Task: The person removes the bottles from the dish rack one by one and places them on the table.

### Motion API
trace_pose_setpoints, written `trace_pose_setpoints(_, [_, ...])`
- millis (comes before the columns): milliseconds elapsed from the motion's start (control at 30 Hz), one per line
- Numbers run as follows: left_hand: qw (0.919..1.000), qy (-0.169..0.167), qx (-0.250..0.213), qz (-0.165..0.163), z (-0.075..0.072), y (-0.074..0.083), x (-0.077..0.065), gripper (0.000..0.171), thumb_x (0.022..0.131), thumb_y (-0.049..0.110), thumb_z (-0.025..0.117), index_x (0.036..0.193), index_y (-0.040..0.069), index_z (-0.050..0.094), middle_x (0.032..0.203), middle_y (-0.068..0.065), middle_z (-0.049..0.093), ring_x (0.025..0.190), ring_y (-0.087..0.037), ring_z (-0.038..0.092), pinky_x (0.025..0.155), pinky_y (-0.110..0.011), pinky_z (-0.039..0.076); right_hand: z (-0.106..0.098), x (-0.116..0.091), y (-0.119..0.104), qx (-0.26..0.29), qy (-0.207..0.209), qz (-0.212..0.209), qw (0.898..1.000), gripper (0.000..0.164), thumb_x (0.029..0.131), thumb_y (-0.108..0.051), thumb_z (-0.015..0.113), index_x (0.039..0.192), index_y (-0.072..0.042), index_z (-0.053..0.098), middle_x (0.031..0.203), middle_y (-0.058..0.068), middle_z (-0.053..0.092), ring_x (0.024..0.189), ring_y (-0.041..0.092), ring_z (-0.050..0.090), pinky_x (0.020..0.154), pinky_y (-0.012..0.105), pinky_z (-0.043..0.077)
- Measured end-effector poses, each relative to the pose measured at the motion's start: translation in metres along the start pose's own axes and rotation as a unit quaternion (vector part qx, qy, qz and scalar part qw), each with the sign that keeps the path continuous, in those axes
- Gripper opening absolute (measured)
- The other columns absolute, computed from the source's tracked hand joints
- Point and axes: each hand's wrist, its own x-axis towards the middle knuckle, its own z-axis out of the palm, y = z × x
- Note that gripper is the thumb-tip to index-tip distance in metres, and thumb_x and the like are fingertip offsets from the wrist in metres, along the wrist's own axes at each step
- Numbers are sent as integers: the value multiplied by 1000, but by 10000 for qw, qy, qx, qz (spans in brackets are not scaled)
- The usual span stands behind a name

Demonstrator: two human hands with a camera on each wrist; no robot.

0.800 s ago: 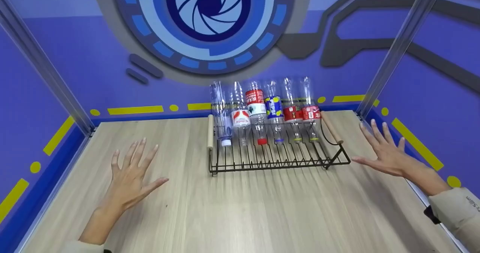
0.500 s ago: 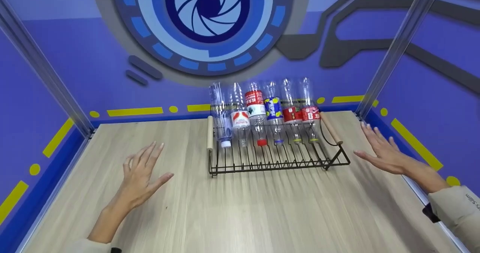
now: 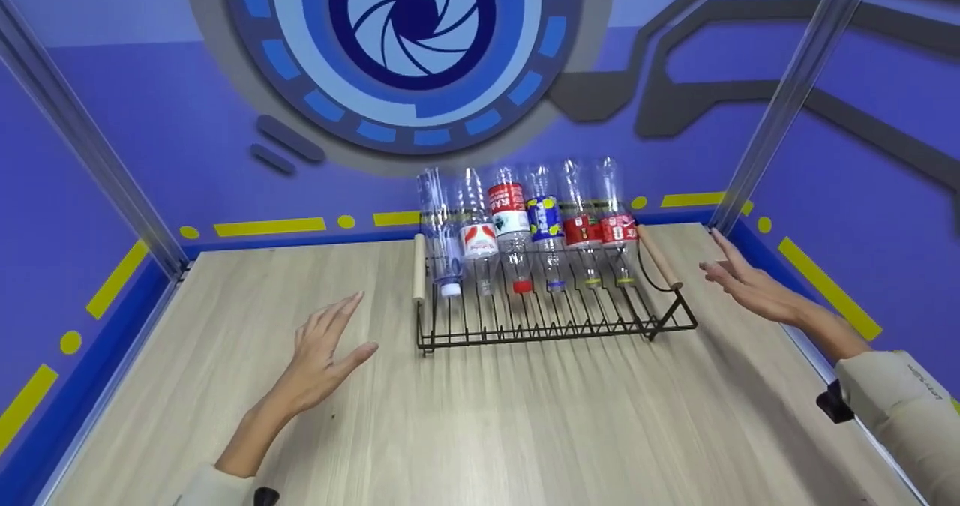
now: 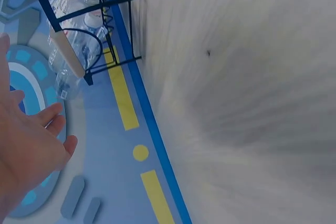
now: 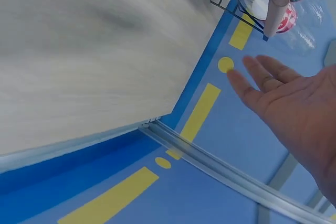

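A black wire rack [image 3: 540,333] with wooden handles stands toward the back of the table. Several clear plastic bottles lie in it side by side, caps toward me. The leftmost bottle [image 3: 448,255] has a white cap; others carry labels, such as a red and white bottle [image 3: 510,210] with a red cap and a blue and yellow one [image 3: 545,219]. My left hand [image 3: 319,363] is left of the rack, fingers extended, apart from the left handle [image 3: 419,267]. My right hand [image 3: 754,288] is to the right of the right handle [image 3: 659,257], fingers loosely straight. Both hands hold nothing.
The light wood table [image 3: 450,431] runs up to a blue-purple printed back wall [image 3: 150,139]. Side panels close in left and right, with metal posts [image 3: 795,86] at the corners. A small dark speck [image 3: 333,417] is on the tabletop.
My left hand has moved right toward the rack and turned, fingers closer together. My right hand has turned and shifted slightly up and left. The rack and bottles stay in place.
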Motion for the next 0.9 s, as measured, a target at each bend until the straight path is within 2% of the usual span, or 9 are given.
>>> trace_pose_setpoints(67, [9999, -101, -112, -72, 4, 3, 1, 76, 96, 31, 67, 161, 18, 32, 160, -17, 40, 146, -40, 31, 109, -66, 19, -1, 3, -1, 127, 43, -79, 9999, 67, 114, -33, 26, 163, -13, -14, 150, 38, 43, 133, 57, 48, 104, 70, 41])
trace_pose_setpoints(133, [9994, -149, -276, -122, 8, 6, 3, 75, 96, 31, 67, 161, 18, 32, 159, -16, 41, 146, -40, 32, 109, -66, 19, -3, 7, -1, 218, 128, -156, 9996, 63, 114, -32, 26, 164, -10, -6, 146, 36, 49, 130, 52, 54, 103, 59, 49])
trace_pose_setpoints(233, [9982, -246, -531, -160, 12, 10, 5, 74, 98, 30, 65, 162, 17, 31, 157, -14, 45, 146, -38, 32, 111, -66, 19, -8, 11, -3, 197, 300, -255, 9990, 60, 113, -29, 33, 165, -8, 10, 139, 31, 58, 120, 32, 66, 94, 35, 58])
trace_pose_setpoints(333, [9965, -326, -755, -166, 16, 12, 8, 73, 98, 28, 65, 162, 15, 30, 155, -14, 47, 146, -37, 33, 113, -68, 19, -11, 17, -6, 177, 416, -351, 9984, 59, 111, -26, 44, 162, -6, 23, 132, 28, 65, 105, 8, 70, 83, 19, 56])
trace_pose_setpoints(400, [9948, -407, -905, -232, 18, 13, 9, 73, 100, 28, 64, 162, 17, 29, 155, -13, 47, 147, -37, 34, 114, -70, 20, -12, 22, -9, 192, 456, -386, 9980, 59, 109, -24, 50, 161, -5, 29, 128, 27, 67, 98, 0, 69, 80, 18, 56])
trace_pose_setpoints(500, [9903, -489, -1244, -391, 21, 13, 15, 72, 101, 27, 63, 163, 17, 28, 156, -11, 46, 147, -35, 35, 115, -71, 24, -13, 31, -12, 212, 450, -349, 9982, 58, 109, -24, 51, 159, -3, 32, 126, 27, 68, 94, -2, 69, 79, 20, 57])
trace_pose_setpoints(633, [9831, -584, -1625, -605, 26, 13, 19, 70, 102, 23, 61, 163, 16, 27, 156, -11, 45, 145, -32, 37, 115, -63, 29, -10, 46, -16, 260, 396, -338, 9983, 57, 109, -25, 50, 158, -1, 33, 126, 30, 67, 91, -3, 68, 78, 22, 58])
trace_pose_setpoints(767, [9794, -730, -1788, -589, 35, 16, 26, 69, 103, 23, 60, 163, 18, 27, 156, -11, 45, 144, -30, 37, 115, -56, 31, -10, 57, -18, 327, 437, -304, 9980, 56, 109, -25, 50, 157, 0, 35, 126, 31, 67, 91, 1, 69, 77, 22, 58])
trace_pose_setpoints(900, [9776, -750, -1903, -500, 46, 19, 33, 67, 104, 24, 59, 163, 20, 27, 157, -10, 44, 144, -30, 37, 114, -59, 31, -11, 66, -19, 402, 381, -211, 9982, 57, 109, -25, 49, 156, 2, 34, 127, 32, 65, 93, 4, 69, 78, 24, 58])
